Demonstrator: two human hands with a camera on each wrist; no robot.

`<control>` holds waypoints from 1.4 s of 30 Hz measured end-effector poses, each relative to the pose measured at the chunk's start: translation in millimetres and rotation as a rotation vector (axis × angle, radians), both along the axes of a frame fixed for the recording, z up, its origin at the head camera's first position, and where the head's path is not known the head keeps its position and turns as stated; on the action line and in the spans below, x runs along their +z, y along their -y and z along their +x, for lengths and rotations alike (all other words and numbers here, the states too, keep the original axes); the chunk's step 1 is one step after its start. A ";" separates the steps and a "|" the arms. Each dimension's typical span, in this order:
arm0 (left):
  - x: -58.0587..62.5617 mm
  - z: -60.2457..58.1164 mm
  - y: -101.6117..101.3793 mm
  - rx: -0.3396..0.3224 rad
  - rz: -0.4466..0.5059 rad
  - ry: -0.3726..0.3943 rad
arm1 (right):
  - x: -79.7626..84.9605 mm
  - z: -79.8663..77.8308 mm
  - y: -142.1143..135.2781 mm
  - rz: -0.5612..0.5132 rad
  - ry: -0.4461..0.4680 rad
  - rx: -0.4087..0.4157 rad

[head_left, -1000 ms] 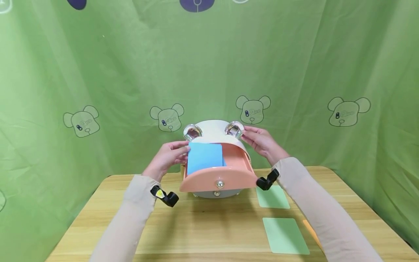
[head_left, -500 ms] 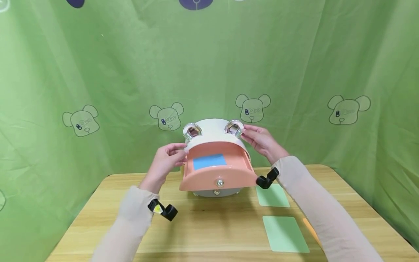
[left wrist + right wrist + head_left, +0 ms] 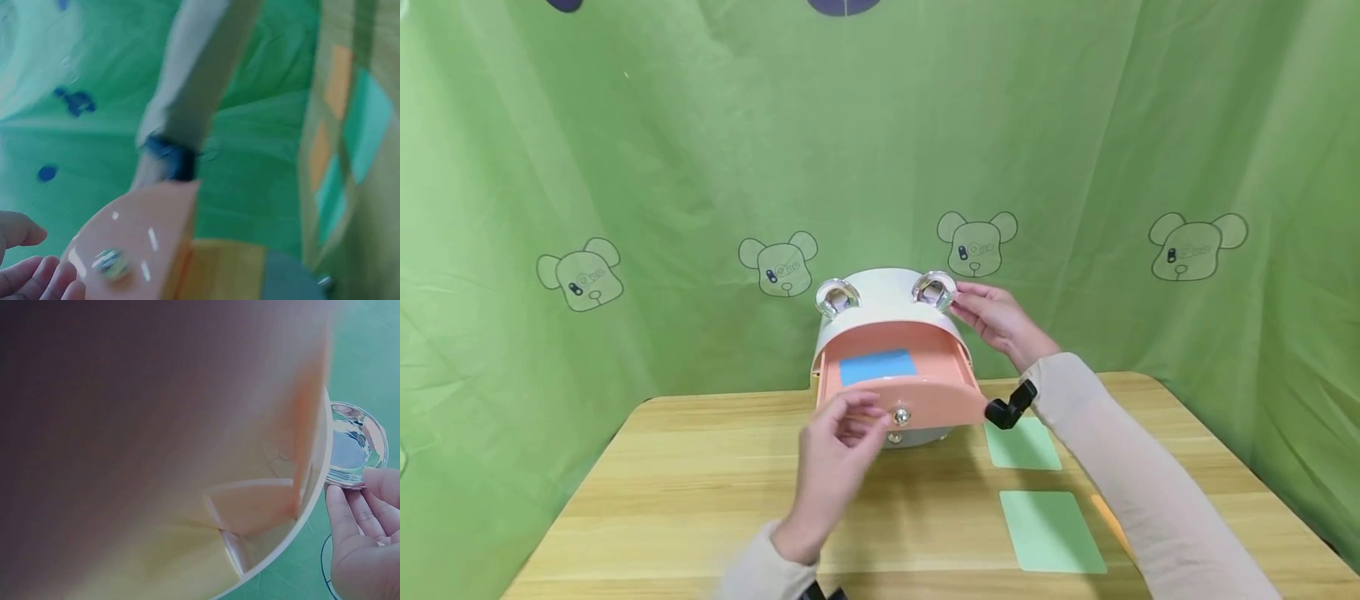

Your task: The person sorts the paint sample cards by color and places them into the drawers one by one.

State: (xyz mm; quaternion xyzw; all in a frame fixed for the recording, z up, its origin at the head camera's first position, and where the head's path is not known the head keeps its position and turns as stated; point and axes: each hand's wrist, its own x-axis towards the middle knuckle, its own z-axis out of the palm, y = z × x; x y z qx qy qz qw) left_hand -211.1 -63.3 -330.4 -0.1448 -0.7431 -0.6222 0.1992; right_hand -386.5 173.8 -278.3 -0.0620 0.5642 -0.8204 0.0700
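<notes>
A white frog-shaped drawer box (image 3: 880,293) stands on the table with two shiny silver eyes on top. Its pink drawer (image 3: 947,404) is pulled out, and a blue sheet of paper (image 3: 878,367) lies inside. My right hand (image 3: 1000,323) pinches the rim of the right silver eye (image 3: 357,447) between thumb and fingers. In front of the drawer is my left hand (image 3: 835,467), fingers loosely bent and holding nothing. Its fingertips overlap the drawer front just left of the round silver knob (image 3: 901,417); the left wrist view has the thumb and fingers apart beside that knob (image 3: 111,265).
Two light green sheets (image 3: 1052,531) lie on the wooden table (image 3: 700,500) at the right, with an orange sheet (image 3: 1112,525) partly under the right forearm. Below the pink drawer is a grey drawer (image 3: 925,436) with its own knob. A green curtain (image 3: 880,133) hangs behind.
My left hand let the blue paper down into the drawer, then moved from the box's left side down and right to the drawer front. The right hand stays at the silver eye.
</notes>
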 end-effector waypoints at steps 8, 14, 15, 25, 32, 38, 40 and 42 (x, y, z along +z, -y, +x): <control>-30.1 -9.4 -23.6 0.147 -0.172 -0.268 | 0.0 0.2 0.2 -0.007 0.009 -0.004; -38.0 -18.9 -30.4 0.283 -0.295 -0.423 | 0.7 -0.2 -0.6 -0.038 -0.010 0.005; -38.6 -20.5 -31.3 0.300 -0.309 -0.435 | 0.9 -0.2 -0.5 -0.043 -0.014 0.002; -42.3 -42.3 -40.4 0.363 -0.240 -0.385 | -0.8 -0.8 0.4 -0.074 -0.015 0.013; -36.8 -52.9 -51.6 0.388 -0.099 -0.264 | -1.7 -0.8 -1.2 -0.075 -0.008 0.016; -34.3 -65.6 -56.3 0.450 -0.066 -0.211 | -1.1 0.0 -0.3 -0.066 -0.010 0.014; -33.5 -70.5 -57.4 0.469 -0.064 -0.198 | -1.0 0.0 0.1 -0.063 -0.012 0.013; -32.5 -75.3 -58.2 0.489 -0.066 -0.185 | -1.1 -0.2 0.3 -0.062 -0.013 0.015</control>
